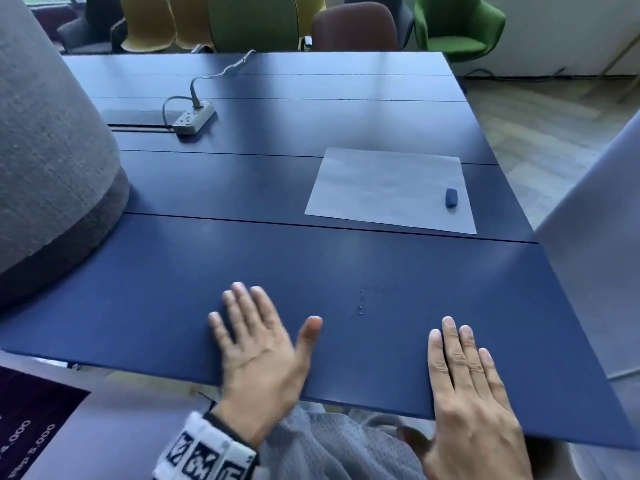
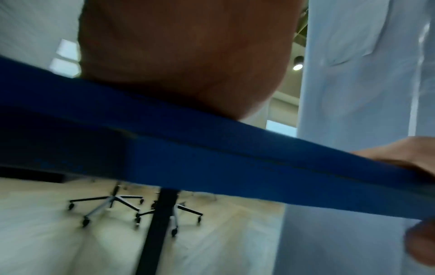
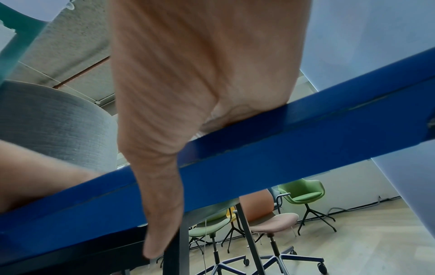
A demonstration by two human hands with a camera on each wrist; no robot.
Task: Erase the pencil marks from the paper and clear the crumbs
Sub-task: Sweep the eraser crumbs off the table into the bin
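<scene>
A white sheet of paper (image 1: 391, 188) lies on the blue table (image 1: 242, 265) at the right, with a dark blue eraser (image 1: 451, 197) on its right part. A small cluster of pale crumbs (image 1: 359, 304) sits on the table between my hands. My left hand (image 1: 258, 341) lies flat with fingers spread, left of the crumbs. My right hand (image 1: 464, 382) rests flat at the near edge, its thumb hanging below the edge (image 3: 160, 214). Both hands are empty. The left wrist view shows only my palm (image 2: 183, 55) over the table edge.
A white power strip (image 1: 194, 117) with its cable lies at the back left. A large grey fabric cylinder (image 1: 52, 168) stands at the left. A pale panel (image 1: 595, 258) rises at the table's right side. Several chairs stand behind the far edge.
</scene>
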